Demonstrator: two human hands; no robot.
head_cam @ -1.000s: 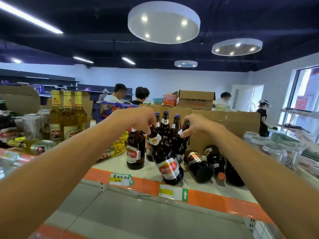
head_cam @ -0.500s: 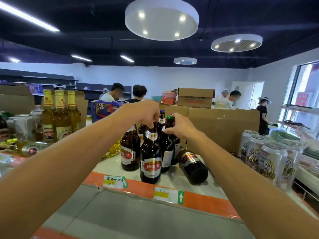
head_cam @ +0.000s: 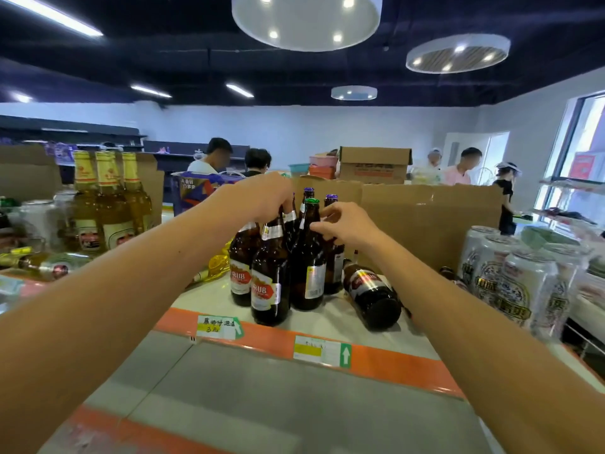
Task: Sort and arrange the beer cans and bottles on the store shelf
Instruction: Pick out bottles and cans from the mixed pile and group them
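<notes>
Up top on shelf (head_cam: 393, 360), 12 o'clock: brown bottles (head_cam: 241, 273) bunched upright. Left hand (head_cam: 262, 201) fingers curled round neck of front U8 bottle (head_cam: 270, 290). Right hand (head_cam: 348, 226) fingers loosely bent, tips at neck of green-capped bottle (head_cam: 307, 267), pinch or just touch, cannot tell tbh. Fallen bottle (head_cam: 371, 291) lies 5 o'clock of right hand, base toward camera, neck aiming 11 o'clock; right hand nearer, so probably grabs it next. Labels read "U8". Price tags (head_cam: 217, 326) handwritten, can't read.

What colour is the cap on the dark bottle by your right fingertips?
Green metal cap; the head view shows it best.
</notes>
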